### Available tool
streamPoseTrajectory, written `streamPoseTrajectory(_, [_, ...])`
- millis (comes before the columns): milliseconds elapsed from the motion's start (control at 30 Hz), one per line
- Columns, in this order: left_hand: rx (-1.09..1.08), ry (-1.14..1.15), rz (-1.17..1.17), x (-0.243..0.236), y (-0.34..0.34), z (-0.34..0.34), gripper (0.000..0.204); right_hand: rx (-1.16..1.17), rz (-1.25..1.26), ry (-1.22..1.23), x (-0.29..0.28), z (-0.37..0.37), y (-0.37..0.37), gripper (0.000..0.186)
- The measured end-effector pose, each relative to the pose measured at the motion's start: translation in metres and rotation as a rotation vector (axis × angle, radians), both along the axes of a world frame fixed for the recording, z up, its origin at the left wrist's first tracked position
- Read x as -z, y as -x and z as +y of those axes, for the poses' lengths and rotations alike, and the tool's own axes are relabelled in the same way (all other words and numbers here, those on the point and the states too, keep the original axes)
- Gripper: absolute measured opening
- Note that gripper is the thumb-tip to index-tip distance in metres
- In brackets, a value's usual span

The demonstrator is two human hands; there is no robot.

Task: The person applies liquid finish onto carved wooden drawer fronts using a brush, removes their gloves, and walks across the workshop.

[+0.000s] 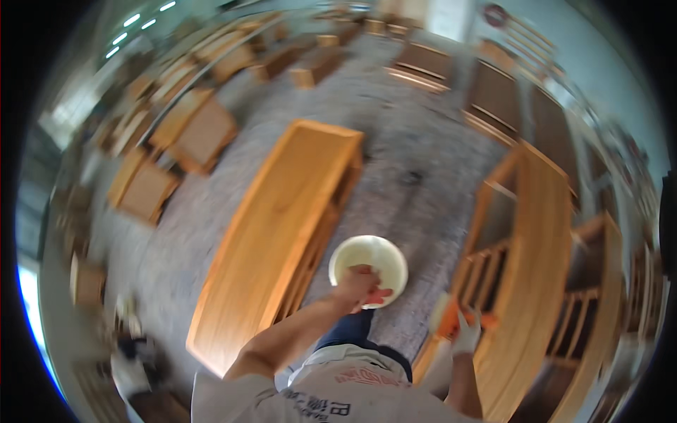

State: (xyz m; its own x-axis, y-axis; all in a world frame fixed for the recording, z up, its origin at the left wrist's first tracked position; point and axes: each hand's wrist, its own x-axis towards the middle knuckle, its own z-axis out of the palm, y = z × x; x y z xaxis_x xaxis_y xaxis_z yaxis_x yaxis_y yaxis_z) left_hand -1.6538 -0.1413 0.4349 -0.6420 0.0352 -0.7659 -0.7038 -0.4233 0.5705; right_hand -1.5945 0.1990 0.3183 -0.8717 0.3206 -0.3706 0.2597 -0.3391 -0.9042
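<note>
My left hand (358, 283) is bare and closed, above the near part of a round white bucket (388, 258). A small red-orange thing (379, 295) shows at its fingers; blur hides its kind, and I cannot tell whether it belongs to the bucket. In a white glove, my right hand (466, 334) is closed around an orange thing (449, 324) with a pale end, beside the right-hand wooden cabinet (534, 261). What that orange thing is stays unclear.
A long, low wooden cabinet (271, 218) stands to the left of the bucket. Slatted wooden furniture (587, 310) is at the far right, and more wooden pieces (194, 130) line the left and back. At lower left, another person (130, 370) is partly visible. The floor (423, 151) is grey.
</note>
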Motion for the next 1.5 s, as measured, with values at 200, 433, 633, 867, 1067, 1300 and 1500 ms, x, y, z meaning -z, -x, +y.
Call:
streamPoseTrajectory(200, [0.209, 0.023, 0.12, -0.001, 0.216, 0.036, 0.015, -0.026, 0.012, 0.149, -0.09, -0.042, 0.247, 0.027])
streamPoseTrajectory(433, [0.246, -0.036, 0.094, -0.04, 0.451, 0.107, 0.014, -0.308, -0.22, -0.512, -0.066, 0.008, 0.481, 0.032])
streamPoseTrajectory(633, [0.345, -0.008, 0.201, -0.06, 0.651, 0.185, 0.016, -0.137, -0.147, -0.59, -0.123, 0.089, 0.667, 0.022])
streamPoseTrajectory(867, [0.538, -0.037, 0.151, -0.076, 0.877, 0.315, 0.015, 0.069, -0.212, -0.909, -0.125, 0.222, 0.835, 0.026])
streamPoseTrajectory(1067, [0.884, -0.146, 0.077, -0.076, 1.051, 0.45, 0.014, -0.118, 0.388, -0.897, -0.114, 0.312, 0.945, 0.023])
streamPoseTrajectory(1300, [1.336, -0.028, 0.124, -0.077, 1.231, 0.62, 0.015, -0.338, 0.302, -1.183, -0.113, 0.446, 1.055, 0.027])
streamPoseTrajectory(1500, [1.319, -0.043, 0.058, -0.043, 1.328, 0.779, 0.017, -0.305, 0.199, -0.91, -0.1, 0.597, 1.103, 0.03])
